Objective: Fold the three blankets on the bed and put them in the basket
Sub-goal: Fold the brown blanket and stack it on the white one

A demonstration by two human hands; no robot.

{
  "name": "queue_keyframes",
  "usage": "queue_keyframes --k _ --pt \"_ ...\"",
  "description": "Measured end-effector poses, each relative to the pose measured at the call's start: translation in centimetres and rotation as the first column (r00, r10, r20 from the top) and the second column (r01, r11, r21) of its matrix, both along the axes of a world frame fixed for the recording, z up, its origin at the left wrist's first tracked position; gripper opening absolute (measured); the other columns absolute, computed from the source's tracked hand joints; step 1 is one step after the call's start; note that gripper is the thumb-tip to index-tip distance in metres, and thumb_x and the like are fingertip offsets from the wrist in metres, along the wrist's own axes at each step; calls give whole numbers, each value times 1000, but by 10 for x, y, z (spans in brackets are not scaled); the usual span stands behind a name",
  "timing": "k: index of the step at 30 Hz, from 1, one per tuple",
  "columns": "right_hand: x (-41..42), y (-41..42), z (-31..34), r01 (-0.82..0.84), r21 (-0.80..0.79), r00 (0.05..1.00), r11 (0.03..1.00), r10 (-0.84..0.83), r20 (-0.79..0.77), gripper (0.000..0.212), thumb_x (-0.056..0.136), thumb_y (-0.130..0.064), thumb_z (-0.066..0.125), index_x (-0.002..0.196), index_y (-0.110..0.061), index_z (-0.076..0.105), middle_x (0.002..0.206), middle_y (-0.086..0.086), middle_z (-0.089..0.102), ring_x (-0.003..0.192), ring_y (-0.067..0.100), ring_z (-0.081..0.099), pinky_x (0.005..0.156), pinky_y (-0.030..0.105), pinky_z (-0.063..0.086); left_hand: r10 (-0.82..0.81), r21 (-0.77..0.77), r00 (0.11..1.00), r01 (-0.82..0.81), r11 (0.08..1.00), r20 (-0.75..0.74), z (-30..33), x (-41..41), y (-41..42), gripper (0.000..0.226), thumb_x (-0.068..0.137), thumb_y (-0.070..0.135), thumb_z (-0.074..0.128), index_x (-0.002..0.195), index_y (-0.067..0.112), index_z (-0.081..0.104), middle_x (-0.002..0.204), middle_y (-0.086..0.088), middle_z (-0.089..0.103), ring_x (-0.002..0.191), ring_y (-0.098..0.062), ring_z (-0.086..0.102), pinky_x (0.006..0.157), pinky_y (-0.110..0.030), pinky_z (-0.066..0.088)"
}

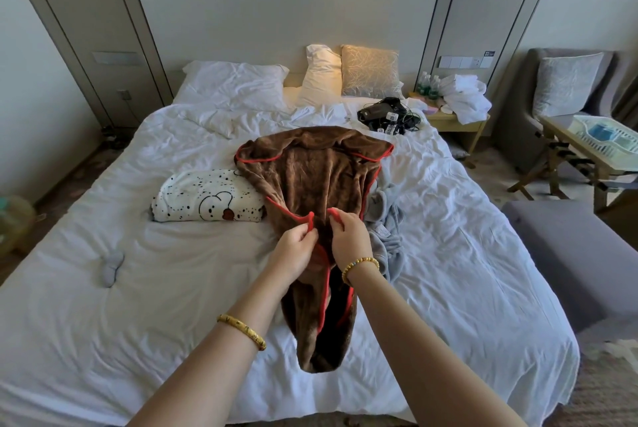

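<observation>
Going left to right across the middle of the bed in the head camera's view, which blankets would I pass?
White spotted cartoon-print blanket → brown fleece blanket with red trim, held by both hands → crumpled grey blanket.

Hotel-type bedroom, daylight.
Padded headboard wall, nightstand right of it, grey armchair, grey bench, carpet floor.

Both hands are pinching the red trim of the brown blanket, left hand and right hand close together, lifting that edge off the bed. Near end of it hangs bunched under the wrists. White spotted blanket sits folded just left, touching the brown one. Grey blanket is crumpled on the right, partly under it. White basket is on the surface far right.
</observation>
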State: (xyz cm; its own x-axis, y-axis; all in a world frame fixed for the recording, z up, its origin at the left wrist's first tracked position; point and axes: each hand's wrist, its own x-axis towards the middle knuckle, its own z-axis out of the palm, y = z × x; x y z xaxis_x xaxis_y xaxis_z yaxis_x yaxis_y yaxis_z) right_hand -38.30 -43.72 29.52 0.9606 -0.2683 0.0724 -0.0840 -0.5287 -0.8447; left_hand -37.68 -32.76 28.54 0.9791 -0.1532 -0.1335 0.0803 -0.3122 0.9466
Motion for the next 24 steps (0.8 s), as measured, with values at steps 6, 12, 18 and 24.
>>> queue_keyframes --k 6,12,18,24 --pt "-4 5 -2 -186 -114 980 976 193 49 30 95 -8 40 112 -10 64 108 10 66 109 27 49 94 25 38 -20 0 1000 20 1000 -5 3 4 3 27 96 20 41 82 19 65 71 -5 66 63 -20 66 53 -27 54" --pt "-5 3 12 -374 -39 927 927 374 2 31 95 1 41 122 8 54 131 23 53 127 31 45 108 28 32 50 -173 991 -70 982 -120 -1 9 7 23 94 17 45 95 13 68 93 -12 67 87 -24 65 72 -30 55" --pt "-4 3 16 -504 -41 860 863 496 -122 45 97 -1 34 143 -6 33 154 10 22 144 18 17 116 21 9 -90 -493 949 -74 867 -301 -5 16 12 33 97 34 46 102 10 67 100 -9 72 91 -15 69 77 -29 57" --pt "1 12 13 -401 162 894 902 424 -147 52 95 1 29 146 -6 23 155 8 18 143 14 17 89 -9 9 40 -492 949 -198 848 -313 3 25 7 26 94 6 43 88 7 68 78 -10 71 65 -13 70 51 -22 53"
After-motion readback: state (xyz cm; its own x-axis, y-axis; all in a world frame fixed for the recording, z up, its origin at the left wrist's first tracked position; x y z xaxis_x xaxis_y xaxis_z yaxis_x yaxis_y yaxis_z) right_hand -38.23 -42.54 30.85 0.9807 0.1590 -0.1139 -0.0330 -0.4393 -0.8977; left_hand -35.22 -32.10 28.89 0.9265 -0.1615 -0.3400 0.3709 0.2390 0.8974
